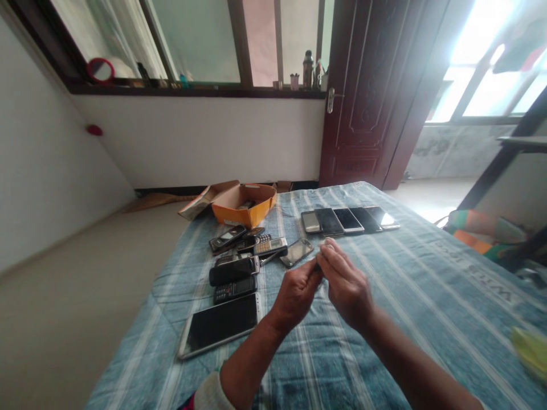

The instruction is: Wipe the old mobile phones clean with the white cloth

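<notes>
My left hand (296,293) and my right hand (347,283) meet above the middle of the striped blue cloth (376,353). Both have their fingers closed around something small and dark, mostly hidden between them. Just beyond my left hand lies a clear phone case (297,252), or a phone in one. To the left is a loose heap of old phones, among them a keypad phone with gold keys (270,246) and a dark phone (231,271). Nearest me on that side lies a white-framed tablet (222,324) with a black screen.
A row of several smartphones, including a white one (348,220), lies at the back right. An open orange cardboard box (243,213) with items inside stands at the back left. Something yellow (530,350) sits at the right edge. Beyond is a dark red door (363,136).
</notes>
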Tool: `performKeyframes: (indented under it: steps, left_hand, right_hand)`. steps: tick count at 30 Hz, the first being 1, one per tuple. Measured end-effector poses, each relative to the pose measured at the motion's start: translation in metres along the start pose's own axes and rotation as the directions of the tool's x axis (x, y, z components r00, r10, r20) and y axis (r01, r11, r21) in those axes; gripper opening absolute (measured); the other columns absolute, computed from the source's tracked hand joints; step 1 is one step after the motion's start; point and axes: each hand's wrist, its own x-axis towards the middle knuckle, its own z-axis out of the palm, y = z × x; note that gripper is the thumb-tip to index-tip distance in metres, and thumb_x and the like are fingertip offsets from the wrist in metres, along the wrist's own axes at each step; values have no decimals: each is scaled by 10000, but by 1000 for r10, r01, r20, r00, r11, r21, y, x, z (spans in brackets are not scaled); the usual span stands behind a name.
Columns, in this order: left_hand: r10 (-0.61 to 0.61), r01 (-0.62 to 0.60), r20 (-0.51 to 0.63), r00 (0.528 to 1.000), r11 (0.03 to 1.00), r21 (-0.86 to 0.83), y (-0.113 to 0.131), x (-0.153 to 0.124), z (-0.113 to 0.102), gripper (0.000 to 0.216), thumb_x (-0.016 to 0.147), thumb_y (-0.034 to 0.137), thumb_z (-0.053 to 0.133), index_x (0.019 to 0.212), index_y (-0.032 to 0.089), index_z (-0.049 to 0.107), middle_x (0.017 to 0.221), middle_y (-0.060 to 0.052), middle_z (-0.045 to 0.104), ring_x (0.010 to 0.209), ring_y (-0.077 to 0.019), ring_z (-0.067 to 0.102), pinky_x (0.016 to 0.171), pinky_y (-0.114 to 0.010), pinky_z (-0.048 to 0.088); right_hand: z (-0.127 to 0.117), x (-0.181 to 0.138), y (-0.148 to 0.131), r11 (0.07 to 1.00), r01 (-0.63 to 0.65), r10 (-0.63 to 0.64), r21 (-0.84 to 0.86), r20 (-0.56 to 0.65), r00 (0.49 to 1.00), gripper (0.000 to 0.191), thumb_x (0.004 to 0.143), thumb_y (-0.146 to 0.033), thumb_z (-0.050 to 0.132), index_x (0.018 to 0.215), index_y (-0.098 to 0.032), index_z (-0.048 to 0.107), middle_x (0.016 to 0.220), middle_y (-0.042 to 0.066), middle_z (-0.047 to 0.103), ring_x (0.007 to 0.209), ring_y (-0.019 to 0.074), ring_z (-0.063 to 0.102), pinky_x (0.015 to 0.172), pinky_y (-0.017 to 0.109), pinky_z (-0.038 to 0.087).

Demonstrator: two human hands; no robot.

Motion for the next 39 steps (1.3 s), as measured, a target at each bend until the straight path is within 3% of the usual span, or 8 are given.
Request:
performKeyframes:
  steps: [3,9,14,16,23,31,35,39]
  left_hand:
    - [-26,26,2,1000,1000,8,0,0,-1,429,945,396,452,1296,173,555,1102,-44,700,903,-207,659,806,-281,517]
    - [17,-17,9,1000,1000,-9,1,2,1,393,934,343,490,1275,167,574,1166,-47,676,1035,-213,627,945,-290,459]
    - [-4,4,2,1000,1000,-8,-2,0,2,396,947,376,458,1260,164,578,1113,-43,692,925,-202,654,820,-276,507]
    - [-21,20,-2,1000,1000,-12,-2,0,1,397,948,383,453,1256,167,579,1102,-41,695,909,-201,657,800,-274,512]
    - [11,-12,-10,1000,999,-30,0,2,2,373,933,335,488,1246,159,592,1143,-52,680,1017,-210,631,926,-287,467]
    - [-17,16,-34,999,999,-29,1,0,2,398,948,403,442,1206,155,616,1027,-43,703,848,-187,648,812,-274,496]
    - [-8,8,-28,1000,1000,-11,2,0,2,402,945,395,448,1251,174,587,1017,-31,698,862,-183,640,844,-278,488]
    - [-10,10,-19,1000,1000,-2,1,1,3,388,928,360,484,1246,167,592,1010,-31,699,885,-189,640,837,-273,490]
  right_hand:
    - [1,0,3,1000,10,-10,17,15,1000,379,885,-11,447,1192,-121,639,1162,154,652,1262,285,485,1013,429,488]
    - [-1,3,9,984,-177,178,13,-37,983,353,890,-43,440,1135,-145,674,1113,137,674,1060,232,642,940,365,541]
    - [0,-1,-3,999,29,-28,-25,25,999,359,881,-17,464,1195,-72,627,1203,190,626,1279,311,458,1023,446,473]
    - [1,-2,-3,999,44,-44,-12,28,999,372,877,-3,459,1206,-70,620,1204,189,626,1284,308,452,1027,443,472]
    - [3,-1,10,987,-158,158,2,-53,986,390,892,-31,430,1188,-159,649,1172,141,656,1138,252,599,967,396,524]
    - [5,-2,-6,998,47,-47,29,3,999,382,881,-6,468,1225,-91,610,1211,174,624,1274,295,469,1039,448,465]
    - [5,-1,2,999,-13,13,44,-11,1000,395,872,20,427,1186,-91,639,1207,174,626,1265,283,482,1041,429,463]
    - [3,0,11,984,-174,176,48,-48,983,384,886,-32,424,1147,-163,674,1159,130,662,1145,250,593,977,397,517]
